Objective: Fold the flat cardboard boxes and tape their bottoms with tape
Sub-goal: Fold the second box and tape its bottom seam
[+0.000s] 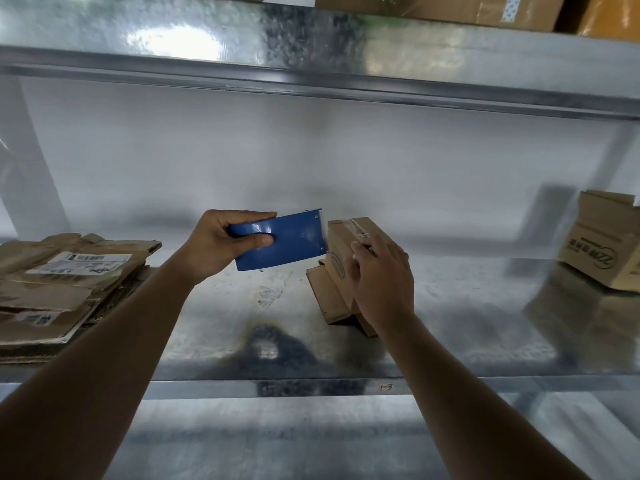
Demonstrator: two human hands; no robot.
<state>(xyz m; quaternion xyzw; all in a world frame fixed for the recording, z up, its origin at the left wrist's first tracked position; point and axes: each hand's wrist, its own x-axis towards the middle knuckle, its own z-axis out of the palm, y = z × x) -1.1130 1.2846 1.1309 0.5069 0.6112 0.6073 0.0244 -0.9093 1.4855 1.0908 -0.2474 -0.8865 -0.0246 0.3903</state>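
Observation:
A small folded cardboard box [341, 247] stands on the metal shelf [242, 306], its taped bottom turned up and its loose flaps spread on the shelf beneath. My right hand [382, 282] lies over the box's near side and holds it. My left hand [221, 242] grips a blue tape dispenser [282, 242] whose metal cutting edge touches the box's upper left corner. A strip of clear tape runs along the box's top seam.
A stack of flat cardboard boxes [65, 282] lies at the shelf's left. A folded brown box [604, 240] with printed lettering stands at the far right. More cartons [450, 6] sit on the shelf above. A white wall is behind.

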